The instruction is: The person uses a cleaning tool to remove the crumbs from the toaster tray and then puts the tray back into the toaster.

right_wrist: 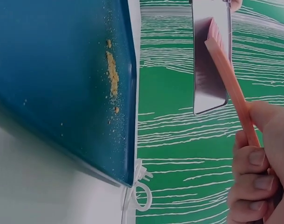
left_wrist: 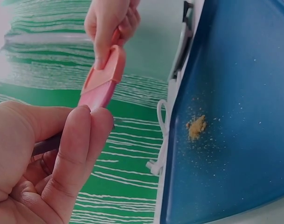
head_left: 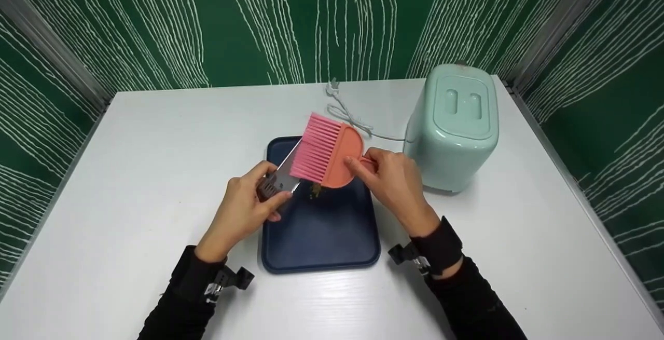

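Observation:
My left hand (head_left: 244,202) grips one end of a shiny metal crumb tray (right_wrist: 211,86), a thin rectangle with a low rim, tilted in the air. My right hand (head_left: 397,181) holds the handle of a brush (head_left: 340,158) with an orange body and pink bristles. The bristles lie against the crumb tray and cover part of it in the head view. Both are above a dark blue tray (head_left: 321,241) on the table. A small heap of yellowish crumbs (left_wrist: 196,128) lies in the blue tray, with finer bits scattered around it.
A mint-green toaster (head_left: 459,122) stands at the right with its lid on. Its white cord (head_left: 358,122) runs left behind the blue tray to a plug (head_left: 332,88) near the table's back edge. Green panels with white streaks enclose the white table (head_left: 171,163).

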A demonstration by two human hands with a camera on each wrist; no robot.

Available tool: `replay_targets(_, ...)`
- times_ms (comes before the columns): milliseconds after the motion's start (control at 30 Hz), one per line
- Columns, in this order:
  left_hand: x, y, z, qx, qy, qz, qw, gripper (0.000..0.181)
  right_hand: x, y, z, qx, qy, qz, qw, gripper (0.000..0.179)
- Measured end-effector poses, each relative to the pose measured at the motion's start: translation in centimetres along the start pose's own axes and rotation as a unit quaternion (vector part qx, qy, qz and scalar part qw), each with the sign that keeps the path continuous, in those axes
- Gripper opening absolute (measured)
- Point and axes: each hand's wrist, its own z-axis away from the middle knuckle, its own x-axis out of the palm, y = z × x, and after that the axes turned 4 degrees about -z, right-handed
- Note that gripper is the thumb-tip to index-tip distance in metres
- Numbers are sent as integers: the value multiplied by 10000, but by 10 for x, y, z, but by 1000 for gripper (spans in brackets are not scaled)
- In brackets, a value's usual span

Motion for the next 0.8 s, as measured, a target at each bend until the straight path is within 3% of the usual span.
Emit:
replay_targets(300,-3,2,1,96,14,-232,9997,35,-1,6,0,73,-8,345,9994,60)
replay_targets(800,-6,6,3,58,-79,-134,9999,30,-5,13,1,328,155,783,9963,60)
